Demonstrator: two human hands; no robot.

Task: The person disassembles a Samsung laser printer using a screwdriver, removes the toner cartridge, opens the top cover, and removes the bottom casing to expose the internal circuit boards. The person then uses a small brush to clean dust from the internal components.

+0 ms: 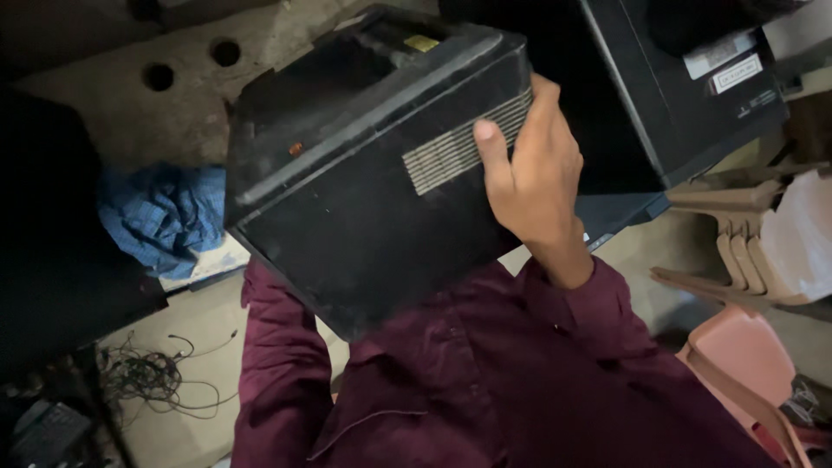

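Right hand grips black printer (left hidden).

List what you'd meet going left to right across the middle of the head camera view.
Blue checked cloth → black box-shaped machine with a vent grille → right hand gripping the machine's side → stacked beige plastic chairs → white bag or cloth at the right edge.

My left hand is hidden behind the black box; only its maroon sleeve shows, so its grip cannot be told. My right hand has its fingertips out of sight round the box's far edge. The second black machine is cut off by the top edge. The dark item at bottom left is too dim to identify.
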